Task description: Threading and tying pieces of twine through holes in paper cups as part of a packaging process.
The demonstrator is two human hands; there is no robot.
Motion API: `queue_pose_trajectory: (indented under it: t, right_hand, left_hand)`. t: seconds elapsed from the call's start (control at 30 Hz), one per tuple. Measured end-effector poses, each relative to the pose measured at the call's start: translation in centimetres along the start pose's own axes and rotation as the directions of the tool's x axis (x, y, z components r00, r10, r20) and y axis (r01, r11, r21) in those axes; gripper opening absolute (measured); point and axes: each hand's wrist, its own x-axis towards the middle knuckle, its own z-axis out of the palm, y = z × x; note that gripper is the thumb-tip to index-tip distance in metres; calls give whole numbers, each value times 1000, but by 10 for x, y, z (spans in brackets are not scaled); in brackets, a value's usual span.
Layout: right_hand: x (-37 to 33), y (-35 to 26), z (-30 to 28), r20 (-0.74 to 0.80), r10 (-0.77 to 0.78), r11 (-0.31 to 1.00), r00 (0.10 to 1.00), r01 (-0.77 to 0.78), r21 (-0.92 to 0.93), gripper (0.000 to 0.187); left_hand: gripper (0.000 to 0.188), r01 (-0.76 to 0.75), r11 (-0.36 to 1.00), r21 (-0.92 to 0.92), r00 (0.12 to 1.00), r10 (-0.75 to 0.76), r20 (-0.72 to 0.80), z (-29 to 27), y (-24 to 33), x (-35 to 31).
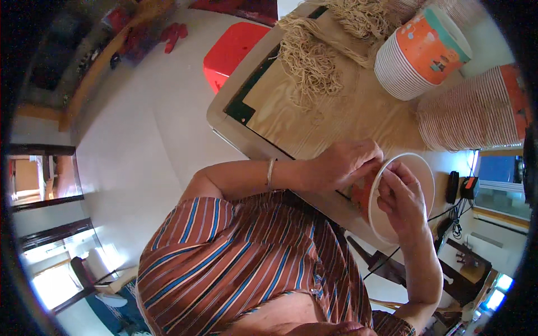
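A white-rimmed paper bucket [430, 187] with an orange outside is tipped so that its mouth faces me, by the table's near edge. My left hand [350, 162], a bangle on its wrist, has its fingers closed at the upper left of the rim, from outside. Reaching into the mouth, my right hand [402, 201] has its fingers bent and pressed to the inner wall at that same spot. Whatever thin thing may be between the fingertips is hidden. Beyond the hands, a loose tangle of tan cord [314, 70] lies on the wooden table board [280, 120].
An orange and green stack of nested paper buckets [412, 64] stands at the far right, with another tilted stack [468, 112] beside it. More cord [361, 19] lies at the back. A red stool [232, 53] is left of the table. Black cables [457, 218] hang at right.
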Motion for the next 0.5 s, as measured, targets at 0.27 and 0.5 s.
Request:
queue_pose_trajectory:
  t: [0.27, 0.5]
  right_hand:
    - [-1, 0, 2, 7, -15, 999, 1000, 15, -35, 8]
    - [0, 1, 4, -9, -35, 998, 999, 35, -44, 6]
  left_hand:
    - [12, 121, 989, -89, 991, -126, -53, 3, -3, -7]
    - [13, 168, 928, -331, 977, -203, -72, 3, -6, -7]
